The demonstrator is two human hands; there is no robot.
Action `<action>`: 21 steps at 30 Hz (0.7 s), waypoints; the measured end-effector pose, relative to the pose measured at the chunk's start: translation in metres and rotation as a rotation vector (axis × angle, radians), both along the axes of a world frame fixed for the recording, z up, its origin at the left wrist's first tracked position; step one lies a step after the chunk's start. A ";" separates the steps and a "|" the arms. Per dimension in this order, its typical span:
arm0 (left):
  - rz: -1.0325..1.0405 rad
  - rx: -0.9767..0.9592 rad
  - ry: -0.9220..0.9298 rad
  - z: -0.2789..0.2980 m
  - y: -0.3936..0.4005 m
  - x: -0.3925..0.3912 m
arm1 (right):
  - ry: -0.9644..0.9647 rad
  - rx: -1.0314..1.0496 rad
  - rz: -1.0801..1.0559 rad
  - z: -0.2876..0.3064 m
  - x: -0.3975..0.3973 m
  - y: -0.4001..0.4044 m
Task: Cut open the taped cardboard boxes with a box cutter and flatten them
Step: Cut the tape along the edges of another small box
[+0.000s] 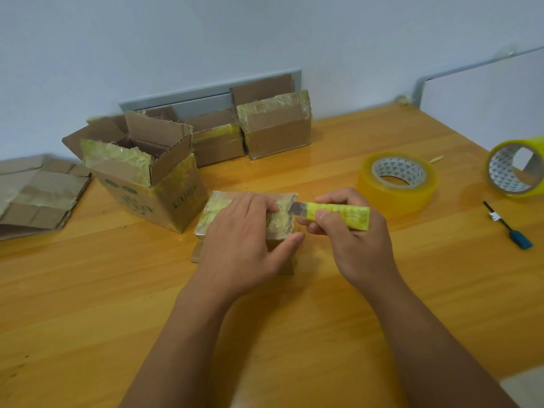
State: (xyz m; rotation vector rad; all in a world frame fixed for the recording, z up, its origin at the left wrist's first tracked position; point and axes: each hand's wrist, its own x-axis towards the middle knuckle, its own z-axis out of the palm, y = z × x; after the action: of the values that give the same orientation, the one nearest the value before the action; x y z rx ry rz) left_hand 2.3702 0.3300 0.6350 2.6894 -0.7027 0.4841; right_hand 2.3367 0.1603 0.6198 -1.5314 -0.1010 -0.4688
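Head view looked down on a wooden desk (294,334), where a small taped box (215,210) sat near the middle, wrapped in yellowish tape. The person's left hand (244,242) lay over its top, fingers curled onto the far edge and thumb against the near right corner, grasping it. Just to the right, the right hand (353,240) was clenched round a box cutter (338,214) with a yellow handle; its short grey blade touched the box's upper right edge, next to the left fingertips.

Behind and to the left stood an opened box (147,184) with green print, its flaps up, touching the small box's left side or very nearly so. Further back, against the wall, two taped boxes (276,128) sat side by side, the right one taller. A pile of flattened cardboard (38,195) lay at the desk's left edge.

On the right, a roll of yellowish tape (396,184) lay flat near the cutter hand, and a second roll (516,169) stood tilted on its edge at the frame's border. Below that second roll lay a thin black tool with a blue end (507,226).
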 end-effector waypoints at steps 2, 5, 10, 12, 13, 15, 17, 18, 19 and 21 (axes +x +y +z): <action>0.003 -0.005 -0.005 0.001 -0.001 0.000 | -0.014 -0.007 0.001 -0.001 0.000 0.002; 0.026 -0.015 -0.008 0.001 -0.004 0.000 | -0.004 0.012 0.004 -0.003 0.002 0.006; 0.053 -0.004 0.022 0.004 -0.011 -0.002 | 0.061 0.220 -0.032 -0.005 0.005 0.010; 0.014 0.012 0.059 0.006 -0.006 -0.001 | 0.086 0.286 -0.036 -0.005 0.005 0.010; -0.009 0.016 0.082 0.006 -0.002 -0.001 | 0.098 0.308 -0.036 -0.005 0.005 0.010; -0.036 0.009 0.131 0.008 0.003 0.001 | 0.112 0.331 -0.037 -0.005 0.006 0.011; -0.033 0.008 0.156 0.009 0.003 0.002 | 0.091 0.306 -0.056 -0.005 0.006 0.012; -0.027 0.011 0.156 0.009 0.002 0.002 | 0.070 0.272 -0.070 -0.005 0.005 0.013; -0.021 0.014 0.152 0.009 0.001 0.001 | 0.054 0.239 -0.081 -0.005 0.005 0.013; -0.011 0.016 0.143 0.009 -0.001 0.000 | 0.045 0.220 -0.093 -0.005 0.005 0.015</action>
State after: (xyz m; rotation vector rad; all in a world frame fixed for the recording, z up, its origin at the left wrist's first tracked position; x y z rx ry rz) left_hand 2.3707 0.3292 0.6439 2.7008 -0.6826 0.2809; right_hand 2.3415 0.1750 0.6152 -1.3328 0.0556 -0.5019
